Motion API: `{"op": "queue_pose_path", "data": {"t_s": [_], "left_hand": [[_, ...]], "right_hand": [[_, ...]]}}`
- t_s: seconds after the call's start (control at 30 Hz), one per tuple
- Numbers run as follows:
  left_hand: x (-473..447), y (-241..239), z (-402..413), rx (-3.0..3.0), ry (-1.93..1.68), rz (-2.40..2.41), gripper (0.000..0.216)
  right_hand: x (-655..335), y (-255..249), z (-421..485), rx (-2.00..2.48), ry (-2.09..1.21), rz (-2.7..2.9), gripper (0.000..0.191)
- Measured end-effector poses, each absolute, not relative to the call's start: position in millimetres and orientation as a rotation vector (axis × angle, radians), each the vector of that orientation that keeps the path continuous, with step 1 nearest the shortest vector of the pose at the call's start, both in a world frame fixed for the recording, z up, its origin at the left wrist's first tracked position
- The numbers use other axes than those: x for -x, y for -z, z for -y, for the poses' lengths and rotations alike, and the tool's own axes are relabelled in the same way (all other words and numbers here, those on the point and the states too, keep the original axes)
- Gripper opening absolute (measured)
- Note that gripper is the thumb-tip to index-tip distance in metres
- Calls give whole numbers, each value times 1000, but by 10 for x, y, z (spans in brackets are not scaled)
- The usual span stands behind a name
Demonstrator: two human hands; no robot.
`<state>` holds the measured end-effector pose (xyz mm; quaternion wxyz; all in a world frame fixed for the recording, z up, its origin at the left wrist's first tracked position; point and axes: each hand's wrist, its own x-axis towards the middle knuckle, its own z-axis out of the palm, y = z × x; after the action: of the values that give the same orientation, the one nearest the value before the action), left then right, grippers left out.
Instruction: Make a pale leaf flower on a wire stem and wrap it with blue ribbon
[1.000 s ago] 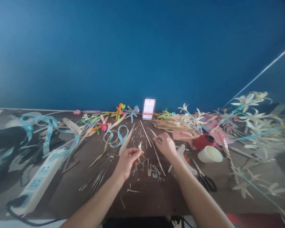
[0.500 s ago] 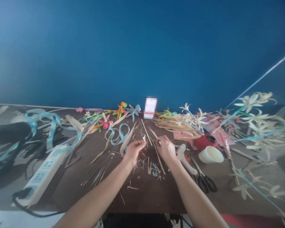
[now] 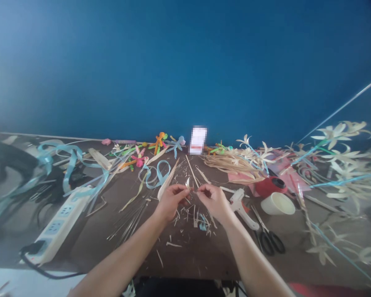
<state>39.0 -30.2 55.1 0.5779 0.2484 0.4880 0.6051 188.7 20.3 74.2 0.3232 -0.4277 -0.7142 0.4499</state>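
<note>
My left hand [image 3: 170, 201] is closed in a pinch on a small pale straw petal [image 3: 188, 182] that sticks up between the fingers. My right hand [image 3: 214, 199] is close beside it, fingers pinched on a thin straw strip [image 3: 195, 191] that points toward the petal. Both hands hover just above a dark brown table [image 3: 188, 255], over a scatter of short straw offcuts [image 3: 194, 218]. The fingertips of the two hands almost meet.
A white glue gun [image 3: 241, 205], black-handled scissors [image 3: 270, 239], a white cup [image 3: 277, 203] and a red tape roll [image 3: 270, 185] lie to the right. A white power strip [image 3: 60, 222] and blue ribbon [image 3: 156, 173] lie left. Straw flowers [image 3: 336, 136] crowd the right side.
My right hand has lifted a thin strip off the table and come left toward my left hand. The left hand has moved slightly right with the petal. The view has shifted a little.
</note>
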Motion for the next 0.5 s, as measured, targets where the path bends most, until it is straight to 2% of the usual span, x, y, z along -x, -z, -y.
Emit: {"op": "queue_pose_path", "data": {"t_s": [0.3,0.5], "left_hand": [[-440,-524,364,-596,-1446,-1153,20],[-447,-516,405,-564,-1462,-1133,20]], "right_hand": [[-1745,-631,-104,1006,-1734,1305,20],[-1693,-601,-8,950,-1847,1078,23]]}}
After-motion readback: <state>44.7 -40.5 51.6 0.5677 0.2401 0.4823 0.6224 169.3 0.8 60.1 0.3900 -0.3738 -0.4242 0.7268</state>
